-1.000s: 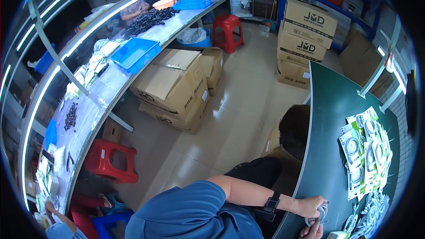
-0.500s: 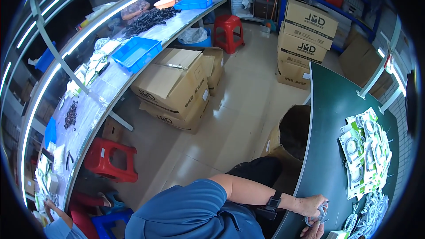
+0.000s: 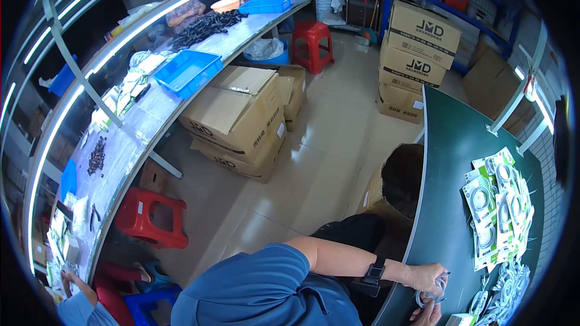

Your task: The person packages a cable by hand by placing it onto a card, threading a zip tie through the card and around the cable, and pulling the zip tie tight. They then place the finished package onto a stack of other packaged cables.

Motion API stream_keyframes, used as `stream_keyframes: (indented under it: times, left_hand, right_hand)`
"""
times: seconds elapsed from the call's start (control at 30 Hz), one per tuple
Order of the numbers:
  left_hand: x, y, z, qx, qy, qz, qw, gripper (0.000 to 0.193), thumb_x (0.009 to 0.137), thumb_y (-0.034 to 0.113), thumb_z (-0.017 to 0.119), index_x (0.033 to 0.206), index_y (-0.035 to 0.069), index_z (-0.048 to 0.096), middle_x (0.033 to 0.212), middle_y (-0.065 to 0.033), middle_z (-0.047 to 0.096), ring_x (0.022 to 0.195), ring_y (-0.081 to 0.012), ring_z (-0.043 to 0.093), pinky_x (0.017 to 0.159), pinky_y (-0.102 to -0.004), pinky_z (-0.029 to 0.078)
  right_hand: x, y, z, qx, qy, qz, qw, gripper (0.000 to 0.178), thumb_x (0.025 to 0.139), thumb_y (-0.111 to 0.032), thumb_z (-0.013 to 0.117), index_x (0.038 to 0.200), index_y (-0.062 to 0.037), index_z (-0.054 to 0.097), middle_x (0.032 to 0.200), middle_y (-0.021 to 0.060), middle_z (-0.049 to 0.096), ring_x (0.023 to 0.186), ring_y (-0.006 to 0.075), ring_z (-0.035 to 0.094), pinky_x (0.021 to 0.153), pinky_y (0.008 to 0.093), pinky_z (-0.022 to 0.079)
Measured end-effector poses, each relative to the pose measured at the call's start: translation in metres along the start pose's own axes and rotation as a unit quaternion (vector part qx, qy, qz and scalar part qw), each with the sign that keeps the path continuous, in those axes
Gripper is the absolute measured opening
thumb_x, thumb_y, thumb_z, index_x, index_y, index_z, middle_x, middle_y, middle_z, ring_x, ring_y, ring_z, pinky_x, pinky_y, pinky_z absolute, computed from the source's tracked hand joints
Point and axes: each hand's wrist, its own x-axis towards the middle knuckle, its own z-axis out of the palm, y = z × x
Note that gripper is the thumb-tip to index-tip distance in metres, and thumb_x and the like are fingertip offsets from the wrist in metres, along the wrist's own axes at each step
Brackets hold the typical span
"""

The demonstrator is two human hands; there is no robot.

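Note:
A coiled grey cable [image 3: 430, 297] is held low over the near part of the green table. My left hand [image 3: 425, 279], with a dark band on its wrist, has its fingers closed round the coil's upper side. From below, my right hand [image 3: 428, 314] grips the coil's lower side, partly cut off by the picture's edge. To the right of the hands lies a pile of loose grey cables [image 3: 507, 294]. Beyond it, several packed cables [image 3: 498, 208] on white and green cards lie stacked in an overlapping heap.
The green table [image 3: 444, 169] curves along my right side. An open carton [image 3: 376, 190] stands beside its left edge. Stacked cartons [image 3: 417, 54] rise behind. Across the aisle runs a lit workbench [image 3: 142, 127] with blue trays, red stools [image 3: 151, 217] and other people seated.
Both hands have shifted slightly to the left with the coil, and the coil has turned a little between them. The cable piles lie as before.

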Motion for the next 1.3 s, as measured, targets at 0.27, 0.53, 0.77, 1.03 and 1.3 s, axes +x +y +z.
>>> stream_keyframes:
  times: [0.27,0.53,0.77,1.03,1.3]
  left_hand:
    - [0.012,-0.003,-0.017,0.095,-0.070,-0.005,0.993,0.025,0.080,0.009,0.074,0.096,-0.007,0.063,0.081,-0.0118,0.067,0.062,-0.0145,0.065,0.049,-0.0267,0.054]
    - [0.011,-0.007,-0.015,-0.026,-0.026,-0.067,0.997,0.019,0.085,0.015,0.072,0.084,-0.005,0.069,0.068,-0.0083,0.064,0.051,-0.0141,0.058,0.043,-0.0278,0.051]
    - [0.005,-0.002,-0.010,0.027,0.001,-0.037,0.999,0.017,0.084,0.010,0.065,0.077,-0.005,0.069,0.071,-0.0099,0.067,0.053,-0.0155,0.061,0.043,-0.0274,0.051]
    - [0.011,-0.009,-0.006,0.050,-0.001,-0.008,0.999,0.016,0.083,0.006,0.062,0.075,-0.007,0.067,0.071,-0.0125,0.068,0.053,-0.0173,0.063,0.044,-0.0275,0.052]
    - [0.007,0.001,-0.002,0.217,-0.015,0.042,0.975,0.025,0.089,0.010,0.062,0.070,-0.007,0.061,0.064,-0.0148,0.067,0.052,-0.0217,0.065,0.047,-0.0315,0.053]
  right_hand:
    - [-0.004,-0.014,0.006,-0.053,-0.011,-0.017,0.998,0.033,0.103,-0.029,0.055,0.105,0.0002,0.069,0.068,0.0021,0.057,0.060,0.0122,0.052,0.053,0.0270,0.040]
    - [0.008,0.019,0.001,-0.107,-0.001,-0.080,0.991,0.037,0.104,-0.031,0.054,0.109,0.0014,0.069,0.066,0.0040,0.058,0.057,0.0115,0.053,0.049,0.0293,0.041]
    - [0.005,0.021,0.004,-0.063,0.008,-0.045,0.997,0.035,0.104,-0.030,0.055,0.111,0.0010,0.069,0.067,0.0026,0.058,0.059,0.0111,0.053,0.051,0.0279,0.041]
    - [-0.003,0.005,0.005,-0.020,0.004,-0.044,0.999,0.033,0.104,-0.029,0.055,0.113,-0.0005,0.070,0.069,0.0023,0.059,0.061,0.0103,0.053,0.055,0.0261,0.041]
    - [-0.007,-0.004,0.011,-0.038,0.015,-0.034,0.999,0.034,0.104,-0.030,0.054,0.107,-0.0003,0.070,0.069,0.0017,0.057,0.063,0.0099,0.050,0.056,0.0263,0.039]
